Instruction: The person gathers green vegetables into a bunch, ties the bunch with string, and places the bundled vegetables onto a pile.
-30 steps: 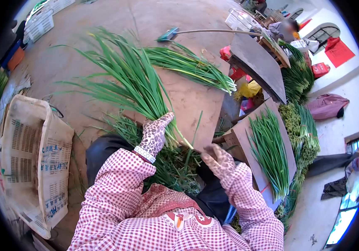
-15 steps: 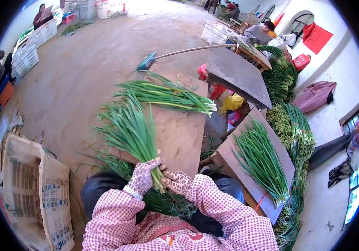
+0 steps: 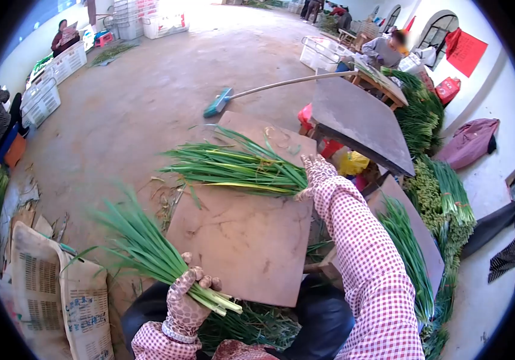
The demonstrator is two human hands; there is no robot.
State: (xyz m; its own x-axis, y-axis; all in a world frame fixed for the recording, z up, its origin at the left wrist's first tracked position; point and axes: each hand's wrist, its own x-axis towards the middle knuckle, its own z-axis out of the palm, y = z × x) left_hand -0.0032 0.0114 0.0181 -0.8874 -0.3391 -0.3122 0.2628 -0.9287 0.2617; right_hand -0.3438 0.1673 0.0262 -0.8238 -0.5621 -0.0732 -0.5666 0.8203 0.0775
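My left hand [image 3: 188,294], in a spotted glove, is closed round the pale stalk ends of a bunch of chives [image 3: 140,243]; its long green leaves fan out to the upper left. My right hand [image 3: 316,175], in a matching glove, reaches forward to the far right edge of a brown board [image 3: 239,246]. Its fingers are spread and touch the stalk ends of a loose pile of chives [image 3: 233,167] lying across that board. The glove hides those ends. Loose green trimmings [image 3: 251,329] lie below, between my knees.
A dark tabletop [image 3: 359,114] and a second board with chives [image 3: 407,252] stand to the right. More bundles [image 3: 449,192] line the wall. A broom [image 3: 218,103] lies beyond the board. A lined crate [image 3: 86,306] is at left. Other people sit farther off, one at a table [image 3: 383,51].
My left hand has moved down and left with its bunch. My right hand has left that bunch and stretched forward to the pile on the board. The view has shifted slightly.
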